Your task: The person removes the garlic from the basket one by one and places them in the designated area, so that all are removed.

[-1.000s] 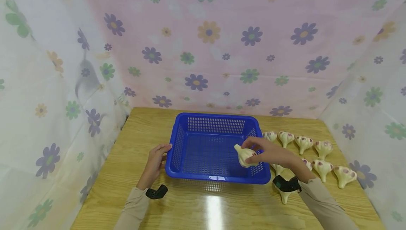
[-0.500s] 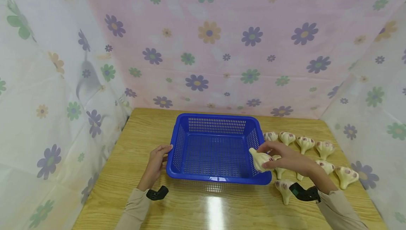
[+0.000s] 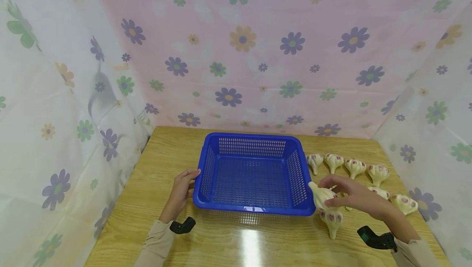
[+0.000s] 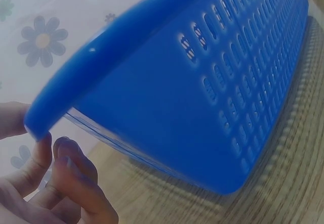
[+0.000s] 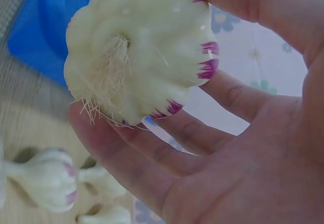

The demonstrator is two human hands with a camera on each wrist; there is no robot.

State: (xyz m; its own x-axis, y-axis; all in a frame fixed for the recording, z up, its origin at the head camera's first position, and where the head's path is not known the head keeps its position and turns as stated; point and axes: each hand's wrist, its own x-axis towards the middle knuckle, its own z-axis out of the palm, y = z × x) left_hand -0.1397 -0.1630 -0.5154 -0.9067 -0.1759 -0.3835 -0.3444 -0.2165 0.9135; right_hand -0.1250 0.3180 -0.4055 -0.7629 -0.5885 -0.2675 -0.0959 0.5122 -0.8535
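Observation:
My left hand (image 3: 181, 188) pinches the left rim of a blue plastic basket (image 3: 254, 209), whose mesh floor is visible. In the left wrist view, the thumb and a finger of that hand (image 4: 66, 183) meet on the basket's edge (image 4: 152, 102). Beside the basket's right front corner, my right hand (image 3: 359, 196) holds a garlic bulb (image 3: 321, 196) by its root end, stem pointing left. Close up in the right wrist view, the bulb (image 5: 152, 37) is cream with purple marks and a tuft of root threads, gripped between thumb and fingers.
Several garlic bulbs (image 3: 355, 168) lie in rows on the wooden table (image 3: 210, 242) right of the basket, some partly hidden by my right hand. One bulb (image 3: 332, 221) lies just below the held one. Flowered cloth (image 3: 258, 66) encloses the back and sides.
My right hand has carried the garlic bulb from above the basket's right part out to the right and toward me, past the rim. The left hand and basket stay put.

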